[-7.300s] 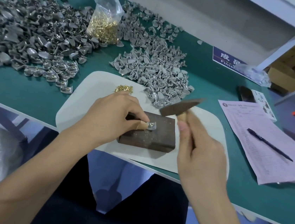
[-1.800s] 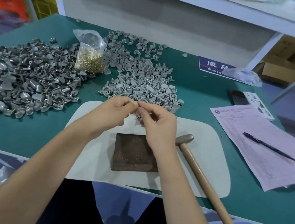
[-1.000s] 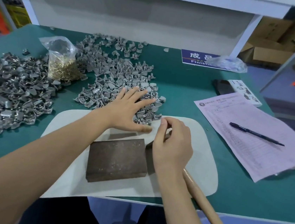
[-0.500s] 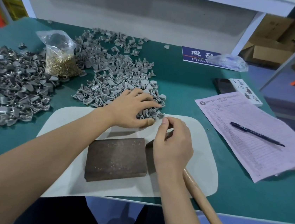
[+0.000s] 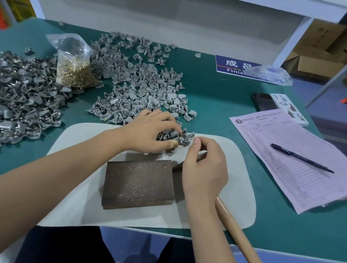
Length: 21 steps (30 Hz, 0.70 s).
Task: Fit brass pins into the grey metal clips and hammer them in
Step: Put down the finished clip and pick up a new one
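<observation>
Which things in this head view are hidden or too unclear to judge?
- Hammer head: hidden behind the right hand; only the wooden handle shows, cut off by the bottom edge.
- Whether the right hand pinches a brass pin: too small to tell.
- Clips under the left hand: partly covered by its fingers.
- Blue sign: partly covered by a plastic bag.

Bare forearms, bandaged left thumb (image 5: pixel 173 144), dark trousers (image 5: pixel 72 249)
</observation>
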{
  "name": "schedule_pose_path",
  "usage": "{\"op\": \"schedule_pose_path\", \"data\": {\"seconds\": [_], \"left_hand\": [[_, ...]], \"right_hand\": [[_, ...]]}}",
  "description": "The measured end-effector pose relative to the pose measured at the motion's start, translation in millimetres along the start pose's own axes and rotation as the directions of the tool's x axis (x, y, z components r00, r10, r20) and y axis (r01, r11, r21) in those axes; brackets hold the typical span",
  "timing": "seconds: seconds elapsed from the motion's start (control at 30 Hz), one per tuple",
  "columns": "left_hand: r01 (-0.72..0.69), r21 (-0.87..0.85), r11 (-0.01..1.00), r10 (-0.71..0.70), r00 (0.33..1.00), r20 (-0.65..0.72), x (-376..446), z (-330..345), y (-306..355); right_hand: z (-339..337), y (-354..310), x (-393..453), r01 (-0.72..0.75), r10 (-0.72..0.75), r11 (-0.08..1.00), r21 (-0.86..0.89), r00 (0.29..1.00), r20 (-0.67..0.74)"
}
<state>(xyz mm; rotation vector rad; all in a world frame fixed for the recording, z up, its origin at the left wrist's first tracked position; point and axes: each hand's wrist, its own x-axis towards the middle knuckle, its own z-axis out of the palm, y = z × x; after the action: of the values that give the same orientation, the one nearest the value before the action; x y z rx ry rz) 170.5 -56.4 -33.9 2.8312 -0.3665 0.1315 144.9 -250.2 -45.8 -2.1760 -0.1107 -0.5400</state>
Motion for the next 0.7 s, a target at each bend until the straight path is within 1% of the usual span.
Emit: {"op": "schedule_pose_path", "data": {"seconds": [0.1, 0.17, 0.23, 0.37, 0.43, 0.5, 0.53, 0.63, 0.67, 0.7], "left_hand": [[0.012, -0.01, 1.0, -0.012, 0.999, -0.037, -1.2, 2.3, 5.2], [0.005, -0.022, 1.0, -0.006, 0.999, -0.033, -2.7, 1.6, 8.5], [-0.009, -0.038, 0.999, 0.009, 1.0, 0.002, -5.6, -0.6, 11.6], [-0.019, -0.07, 0.997, 0.027, 0.993, 0.113, -10.8, -5.1, 21.7], [-0.013, -0.116, 0.993, 0.032, 0.985, 0.168, -10.9, -12.9, 25.2], [-0.016, -0.202, 0.979, 0.052, 0.983, 0.177, -8.9, -25.0, 26.7], [-0.03, -0.204, 0.979, 0.059, 0.989, 0.136, -7.2, -30.3, 27.6], [-0.061, -0.131, 0.989, 0.049, 0.994, -0.095, 0.8, -34.3, 31.3], [-0.05, -0.149, 0.987, 0.027, 0.988, -0.154, 5.3, -32.8, 32.5], [-0.04, -0.173, 0.984, 0.007, 0.983, -0.183, 10.1, -31.2, 33.3]], "right_hand": [[0.9, 0.3, 0.8, -0.004, 0.004, 1.0, -0.005, 1.0, 0.011], [1.0, 0.7, 1.2, -0.009, 0.009, 1.0, 0.003, 1.0, 0.013], [0.9, 1.1, 1.1, -0.009, 0.009, 1.0, 0.009, 1.0, 0.019], [0.2, 1.2, 2.0, -0.016, 0.015, 0.999, 0.034, 0.999, 0.029], [-0.9, 0.5, 1.6, -0.031, 0.031, 0.996, 0.085, 1.0, 0.004], [-2.6, -0.5, 1.4, -0.06, 0.069, 0.983, 0.173, 0.996, -0.051], [-3.4, -1.1, 1.6, -0.076, 0.094, 0.974, 0.215, 0.993, -0.075], [-4.3, -2.3, 1.8, -0.111, 0.142, 0.954, 0.279, 0.986, -0.091], [-4.4, -2.7, 1.8, -0.111, 0.14, 0.953, 0.28, 0.986, -0.087], [-4.5, -2.8, 1.8, -0.107, 0.135, 0.955, 0.277, 0.987, -0.084]]}}
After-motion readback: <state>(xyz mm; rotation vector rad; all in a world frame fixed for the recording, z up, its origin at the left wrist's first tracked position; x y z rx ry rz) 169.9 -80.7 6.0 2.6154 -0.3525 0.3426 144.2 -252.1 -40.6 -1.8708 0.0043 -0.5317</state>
